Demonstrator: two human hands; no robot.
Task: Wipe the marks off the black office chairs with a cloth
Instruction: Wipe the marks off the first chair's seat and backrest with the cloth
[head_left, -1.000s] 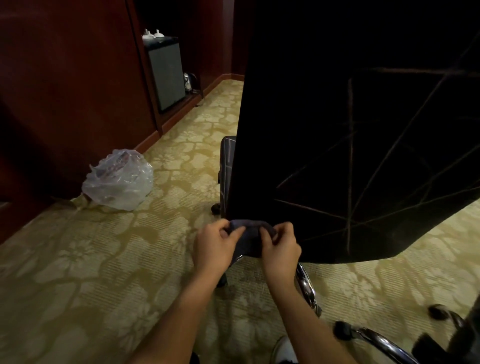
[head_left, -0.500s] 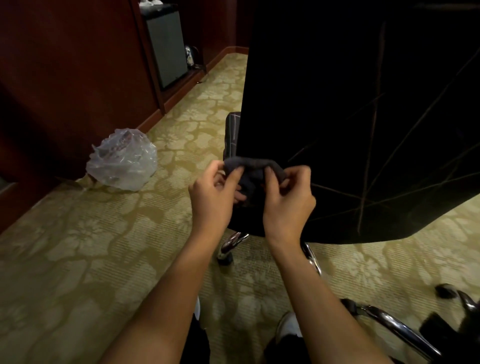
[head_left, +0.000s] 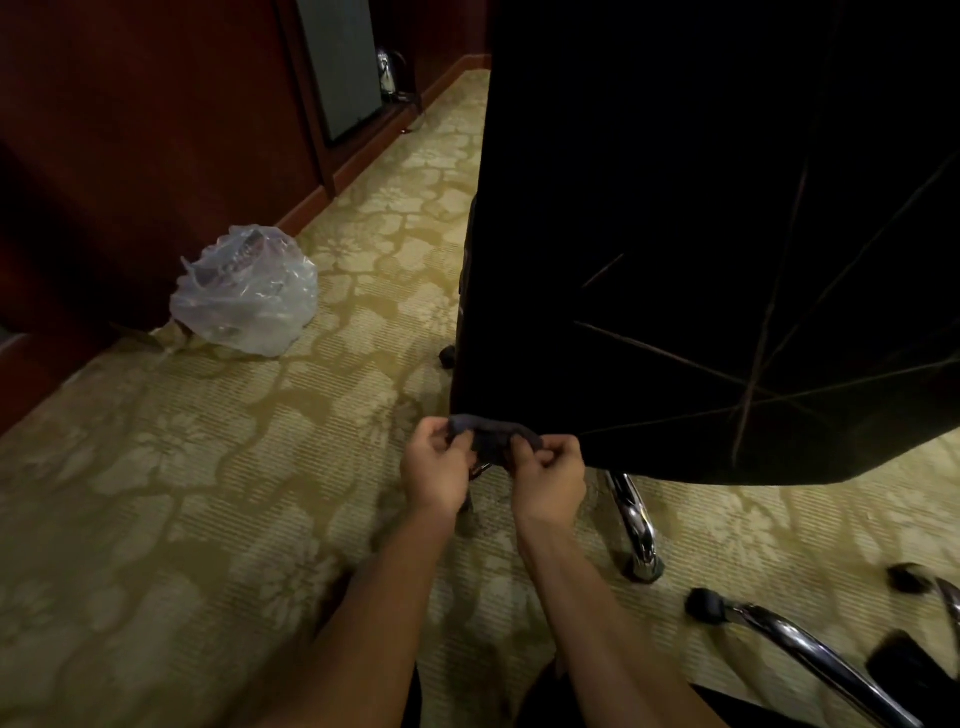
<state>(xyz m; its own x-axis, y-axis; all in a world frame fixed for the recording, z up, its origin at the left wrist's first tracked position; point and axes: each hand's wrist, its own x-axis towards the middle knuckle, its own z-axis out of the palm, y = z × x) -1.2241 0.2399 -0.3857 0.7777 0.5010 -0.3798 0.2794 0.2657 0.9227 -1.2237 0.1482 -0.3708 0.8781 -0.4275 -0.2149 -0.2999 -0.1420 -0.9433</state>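
Both hands have come down since half a second ago, from the chair back to its lower corner. Head view: the left hand (head_left: 435, 470) and right hand (head_left: 549, 475) pinch the dark cloth (head_left: 491, 439) with curled fingers (head_left: 524, 447), just at the black chair (head_left: 727, 234). Better to fold it into a flat pad (firm grip), then rub along the pale marks (head_left: 675, 358).

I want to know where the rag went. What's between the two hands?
In the head view, the dark cloth stretches between the left hand and right hand, both pinching it by the black chair's bottom corner.
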